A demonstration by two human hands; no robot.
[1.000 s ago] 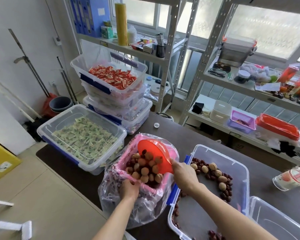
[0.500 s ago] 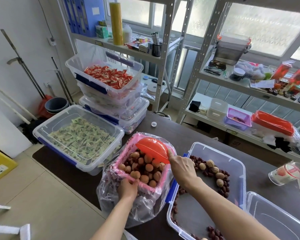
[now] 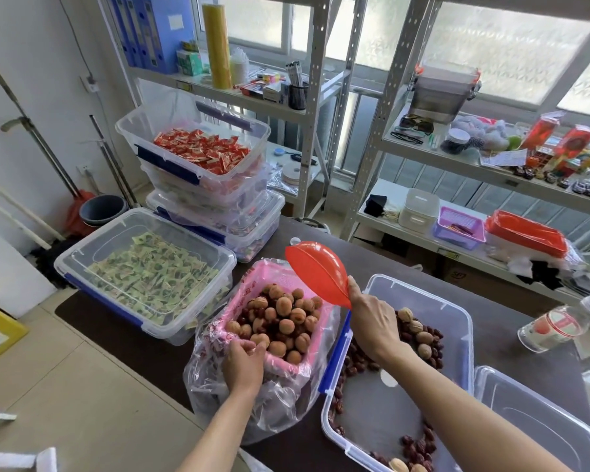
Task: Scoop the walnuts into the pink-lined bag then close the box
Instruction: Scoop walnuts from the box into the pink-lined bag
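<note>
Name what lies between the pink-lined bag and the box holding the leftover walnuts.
In the head view nothing separates them: the pink-lined bag bulges against the box by its blue latch. Only the right hand with the red scoop hangs above.

Left hand [image 3: 244, 364] clenched low, right hand [image 3: 373, 327] gripping, raised.

On the dark bench [image 3: 511, 311], the pink-lined plastic bag [image 3: 252, 379] full of walnuts [image 3: 283, 318] stands between the clear tub of green-wrapped sweets [image 3: 147, 267] on its left and the clear plastic box [image 3: 457, 335] on its right. Stacked tubs [image 3: 218, 199] sit behind.
</note>
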